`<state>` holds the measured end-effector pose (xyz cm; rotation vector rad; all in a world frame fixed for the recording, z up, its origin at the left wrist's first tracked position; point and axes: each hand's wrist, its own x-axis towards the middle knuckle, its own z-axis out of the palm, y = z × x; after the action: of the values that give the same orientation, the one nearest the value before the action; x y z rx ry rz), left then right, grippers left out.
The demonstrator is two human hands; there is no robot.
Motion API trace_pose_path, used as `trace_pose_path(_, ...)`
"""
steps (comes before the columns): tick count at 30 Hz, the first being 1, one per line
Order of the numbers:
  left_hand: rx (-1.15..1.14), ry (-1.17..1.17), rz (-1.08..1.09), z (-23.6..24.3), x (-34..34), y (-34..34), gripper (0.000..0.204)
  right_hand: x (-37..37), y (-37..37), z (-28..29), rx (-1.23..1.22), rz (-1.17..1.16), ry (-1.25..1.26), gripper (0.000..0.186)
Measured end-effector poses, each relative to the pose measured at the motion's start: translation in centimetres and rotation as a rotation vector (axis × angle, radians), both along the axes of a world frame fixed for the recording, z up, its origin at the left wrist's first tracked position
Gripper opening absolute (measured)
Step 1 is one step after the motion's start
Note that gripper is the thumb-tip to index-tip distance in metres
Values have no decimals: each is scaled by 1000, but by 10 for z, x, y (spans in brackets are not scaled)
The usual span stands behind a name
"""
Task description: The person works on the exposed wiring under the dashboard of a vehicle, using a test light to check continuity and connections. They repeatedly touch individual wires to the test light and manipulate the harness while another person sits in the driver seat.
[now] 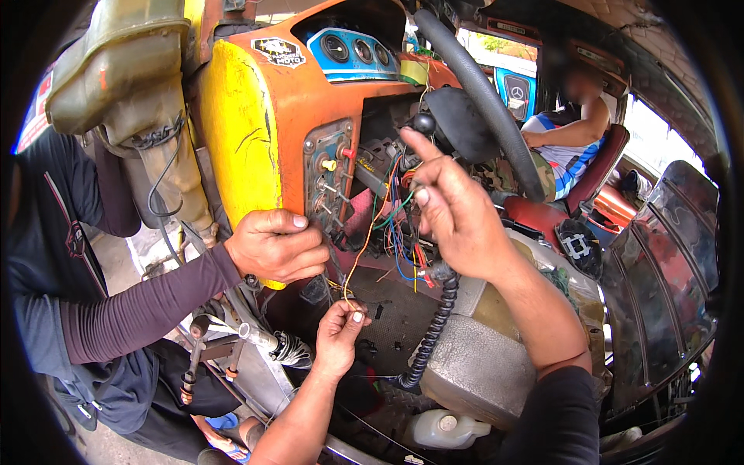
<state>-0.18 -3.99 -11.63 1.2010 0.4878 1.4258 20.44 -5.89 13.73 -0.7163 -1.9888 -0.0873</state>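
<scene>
Low in the middle, my left hand [339, 335] pinches a thin orange-yellow wire [358, 260] between thumb and fingertips. The wire runs up to a loose bundle of coloured wires [397, 232] hanging beneath the dashboard. My right hand [457, 209] is raised by the bundle, index finger stretched upward. Its thumb and curled fingers close on a green wire [397, 213]. A co-worker's hand [283, 246] in a dark sleeve is closed beside the switch panel [329, 174], near some dark wires; what it holds is partly hidden.
An orange and yellow dashboard [240, 147] carries round gauges. A steering wheel [480, 101] and a black coiled cable [434, 329] stand close to my right arm. Another person [570, 136] sits at the far right. A whitish jug [448, 428] lies low, below a grey padded cover [469, 360].
</scene>
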Motion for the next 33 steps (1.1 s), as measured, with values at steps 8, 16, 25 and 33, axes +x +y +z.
trace_pose_path(8,1,-33,-38,-1,1,2,11,9,7,5,26,-15,46,11)
trace_pose_path(16,-33,2,-24,-3,0,3,12,11,0,6,-127,8,101,12)
trace_pose_path(25,-88,21,18,0,5,8,8,7,-12,0,-219,106,126,4)
trace_pose_path(33,-163,140,45,10,12,14,6,32,-40,-55,-986,68,428,23)
